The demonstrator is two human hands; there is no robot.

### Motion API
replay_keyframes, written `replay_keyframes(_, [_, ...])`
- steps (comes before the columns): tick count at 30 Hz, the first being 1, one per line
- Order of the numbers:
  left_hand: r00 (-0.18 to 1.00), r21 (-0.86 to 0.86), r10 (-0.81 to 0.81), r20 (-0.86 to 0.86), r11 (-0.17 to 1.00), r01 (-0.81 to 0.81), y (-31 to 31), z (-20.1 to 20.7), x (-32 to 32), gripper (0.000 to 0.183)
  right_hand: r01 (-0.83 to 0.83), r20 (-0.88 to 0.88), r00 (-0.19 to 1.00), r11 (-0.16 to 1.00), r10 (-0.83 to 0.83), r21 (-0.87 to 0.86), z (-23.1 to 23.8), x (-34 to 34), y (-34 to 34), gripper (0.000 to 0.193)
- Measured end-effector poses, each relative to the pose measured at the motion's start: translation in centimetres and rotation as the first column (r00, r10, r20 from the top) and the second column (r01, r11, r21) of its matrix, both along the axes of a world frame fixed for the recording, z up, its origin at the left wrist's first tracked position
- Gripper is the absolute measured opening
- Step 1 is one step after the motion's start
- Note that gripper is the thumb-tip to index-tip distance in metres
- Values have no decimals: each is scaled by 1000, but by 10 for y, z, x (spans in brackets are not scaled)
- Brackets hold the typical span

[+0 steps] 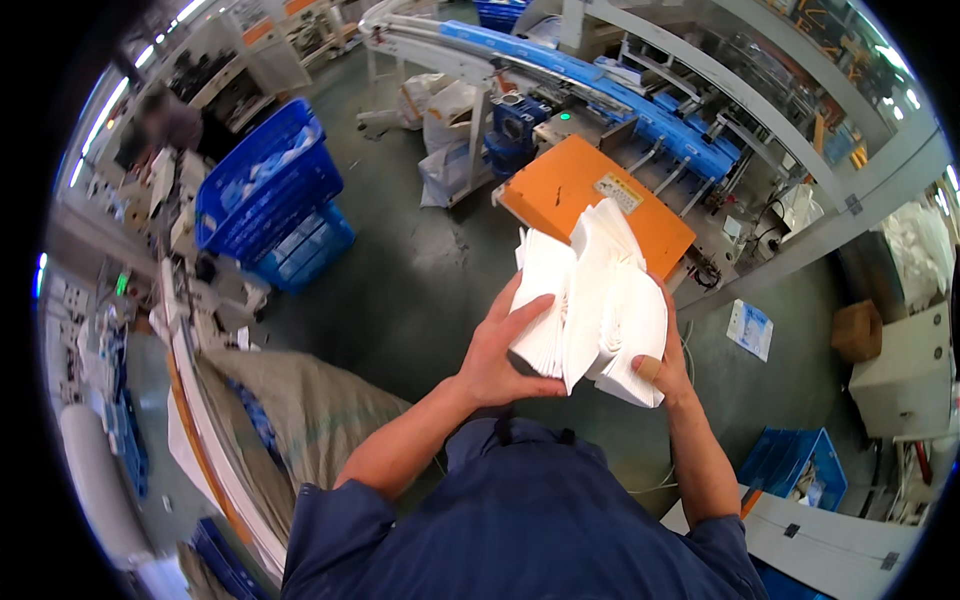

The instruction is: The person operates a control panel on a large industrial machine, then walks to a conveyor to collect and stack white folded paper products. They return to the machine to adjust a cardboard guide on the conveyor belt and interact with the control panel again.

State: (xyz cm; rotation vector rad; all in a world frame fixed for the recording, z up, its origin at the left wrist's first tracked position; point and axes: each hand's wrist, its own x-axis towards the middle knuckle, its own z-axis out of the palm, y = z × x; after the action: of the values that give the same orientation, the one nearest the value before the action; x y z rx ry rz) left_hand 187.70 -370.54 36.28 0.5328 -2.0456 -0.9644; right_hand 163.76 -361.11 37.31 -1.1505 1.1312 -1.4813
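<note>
A thick stack of folded white sheets (pixel 590 310), paper or cloth I cannot tell, is held up in front of me between both hands. Its layers fan apart into several bundles along the top. My left hand (pixel 505 345) grips the left side, with the thumb across the front and fingers under the lower edge. On the right side my right hand (pixel 665 350) wraps the stack, its thumb pressing the lower front and the other fingers mostly behind. Beyond the stack stands an orange panel (pixel 570 185) of a machine.
A machine with a long blue rail (pixel 600 85) runs across the far side. Stacked blue crates (pixel 265 190) stand at left, near a large woven sack (pixel 310 400). A person (pixel 175 125) is far left. At right are a blue bin (pixel 800 465), a cardboard box (pixel 857 332) and a plastic packet (pixel 750 330) on the floor.
</note>
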Motion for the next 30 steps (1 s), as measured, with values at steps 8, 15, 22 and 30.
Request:
replay_keyframes(8, [936, 36, -339, 94, 941, 337, -182, -11, -55, 100, 370, -54, 928, 929, -369, 2, -34, -11, -102, 113])
replay_keyframes(15, [859, 64, -476, 189, 879, 473, -269, -28, -100, 104, 488, -103, 870, 871, -482, 54, -51, -30, -155, 111])
replay_keyframes(22, [783, 114, -535, 317, 841, 529, -286, -33, -102, 97, 506, -225, 850, 858, -477, 90, -52, -42, -155, 102])
replay_keyframes(30, [806, 37, -415, 422, 896, 442, -289, -11, -100, 61, 525, -268, 832, 846, -486, 97, -50, -45, -151, 83])
